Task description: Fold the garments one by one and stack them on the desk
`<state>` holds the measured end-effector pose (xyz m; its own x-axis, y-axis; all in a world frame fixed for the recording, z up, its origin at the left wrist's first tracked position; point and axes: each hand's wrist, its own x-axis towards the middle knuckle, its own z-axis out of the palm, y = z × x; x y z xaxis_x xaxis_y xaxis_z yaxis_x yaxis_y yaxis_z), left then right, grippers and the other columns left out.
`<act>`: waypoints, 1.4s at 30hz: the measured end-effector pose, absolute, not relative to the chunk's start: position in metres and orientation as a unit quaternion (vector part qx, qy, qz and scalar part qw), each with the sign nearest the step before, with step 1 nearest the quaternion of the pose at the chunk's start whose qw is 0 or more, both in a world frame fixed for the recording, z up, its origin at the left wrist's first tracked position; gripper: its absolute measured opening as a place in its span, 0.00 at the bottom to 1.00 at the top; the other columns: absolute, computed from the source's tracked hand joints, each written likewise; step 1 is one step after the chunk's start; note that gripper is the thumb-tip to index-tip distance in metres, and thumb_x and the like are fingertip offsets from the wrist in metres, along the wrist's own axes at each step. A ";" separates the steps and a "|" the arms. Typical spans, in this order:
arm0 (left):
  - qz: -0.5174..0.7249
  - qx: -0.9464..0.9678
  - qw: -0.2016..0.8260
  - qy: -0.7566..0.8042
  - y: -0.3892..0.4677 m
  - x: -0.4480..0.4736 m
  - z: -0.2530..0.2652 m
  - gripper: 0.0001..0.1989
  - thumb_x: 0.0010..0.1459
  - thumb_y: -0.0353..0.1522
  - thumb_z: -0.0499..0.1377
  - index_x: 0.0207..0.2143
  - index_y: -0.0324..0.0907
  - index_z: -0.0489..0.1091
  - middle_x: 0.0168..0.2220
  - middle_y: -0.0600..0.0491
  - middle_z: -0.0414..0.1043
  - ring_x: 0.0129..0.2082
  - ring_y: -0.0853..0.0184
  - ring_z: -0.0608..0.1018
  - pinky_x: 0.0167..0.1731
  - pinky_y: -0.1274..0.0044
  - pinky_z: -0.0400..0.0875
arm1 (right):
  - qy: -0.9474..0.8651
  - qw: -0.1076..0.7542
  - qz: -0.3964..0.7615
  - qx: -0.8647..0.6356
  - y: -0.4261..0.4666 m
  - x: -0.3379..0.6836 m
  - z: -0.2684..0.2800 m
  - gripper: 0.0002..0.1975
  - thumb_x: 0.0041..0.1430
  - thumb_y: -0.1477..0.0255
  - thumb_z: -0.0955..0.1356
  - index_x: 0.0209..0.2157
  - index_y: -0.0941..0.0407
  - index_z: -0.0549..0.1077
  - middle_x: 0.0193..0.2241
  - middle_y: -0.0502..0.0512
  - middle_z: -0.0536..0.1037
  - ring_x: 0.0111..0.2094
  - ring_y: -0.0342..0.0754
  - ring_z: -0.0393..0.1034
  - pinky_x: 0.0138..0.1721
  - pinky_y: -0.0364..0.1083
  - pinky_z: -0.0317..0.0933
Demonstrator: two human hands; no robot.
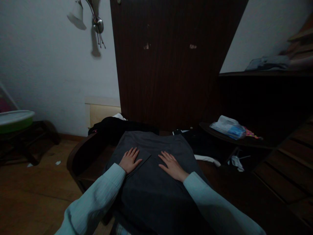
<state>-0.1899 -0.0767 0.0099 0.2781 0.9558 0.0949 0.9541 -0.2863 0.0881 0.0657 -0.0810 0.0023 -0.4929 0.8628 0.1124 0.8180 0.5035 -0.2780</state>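
Bench [74, 151]: dark wood, rounded arm at the left, stands before the panel; mostly covered at the middle.
Panel [168, 71]: tall, dark brown, rises behind the bench; two pale chipped patches near mid-height.
Wall [49, 71]: pale, dimly lit, runs left and right of the panel.
Lamp [77, 18]: white glass shade on a metal bracket, fixed high on the wall, left of the panel.
Board [105, 114]: cream, set low against the wall.
Floor [31, 195]: brown wood, with small white scraps [58, 162] near the stool.
Stool [45, 130]: dark, at far left, with a green, pale-rimmed basin [17, 125] on top.
Shelf [266, 74]: dark, at upper right, bears folded cloths [269, 63].
Ledge [259, 143]: rounded, below the shelf, holds a white-and-blue packet [228, 127].
Black clothes [112, 125]: heaped on the bench, left and behind; more dark fabric at the right, beside a white strip [207, 159].
Garment [154, 195]: dark grey, spread over the bench; a straight edge shows beside the left thumb.
Left hand [131, 161]: flat on the garment, fingers spread, grasping nothing.
Right hand [172, 165]: likewise flat, well apart from the left.
Sleeves [97, 195]: pale green, partly hide the garment's sides.
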 end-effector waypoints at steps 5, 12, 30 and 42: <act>0.052 0.798 0.017 0.600 -0.079 -0.189 0.012 0.32 0.56 0.49 0.40 0.57 0.40 0.50 0.60 0.48 0.46 0.60 0.59 0.49 0.54 0.66 0.47 | -0.856 0.116 0.098 -0.493 -0.083 0.064 0.005 0.29 0.57 0.54 0.53 0.56 0.53 0.55 0.59 0.56 0.51 0.60 0.48 0.40 0.57 0.52 0.37; 0.021 0.792 0.022 0.610 -0.080 -0.187 0.017 0.33 0.56 0.48 0.39 0.59 0.39 0.46 0.61 0.49 0.41 0.60 0.60 0.46 0.55 0.66 0.44 | -0.857 0.111 0.121 -0.489 -0.081 0.065 0.006 0.29 0.57 0.55 0.54 0.56 0.55 0.54 0.59 0.57 0.49 0.60 0.50 0.38 0.58 0.53 0.36; 0.182 0.868 0.061 0.458 -0.061 -0.095 0.016 0.19 0.57 0.37 0.47 0.48 0.37 0.61 0.48 0.45 0.65 0.48 0.62 0.66 0.48 0.73 0.59 | -0.800 0.066 -0.002 -0.597 0.023 0.138 0.094 0.15 0.53 0.67 0.63 0.41 0.56 0.71 0.46 0.59 0.68 0.49 0.51 0.58 0.47 0.47 0.53; 0.205 0.849 0.071 0.483 -0.061 -0.096 0.014 0.15 0.52 0.30 0.49 0.43 0.36 0.61 0.41 0.45 0.67 0.42 0.63 0.68 0.43 0.73 0.62 | -0.728 0.036 0.001 -0.684 0.034 0.145 0.103 0.11 0.50 0.73 0.62 0.36 0.62 0.70 0.39 0.65 0.72 0.40 0.52 0.68 0.34 0.44 0.59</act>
<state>-0.0964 -0.0608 0.0144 0.4503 0.8480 0.2793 0.7902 -0.5242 0.3176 0.1448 0.0336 0.1028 -0.0609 0.9968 0.0520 0.9967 0.0636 -0.0506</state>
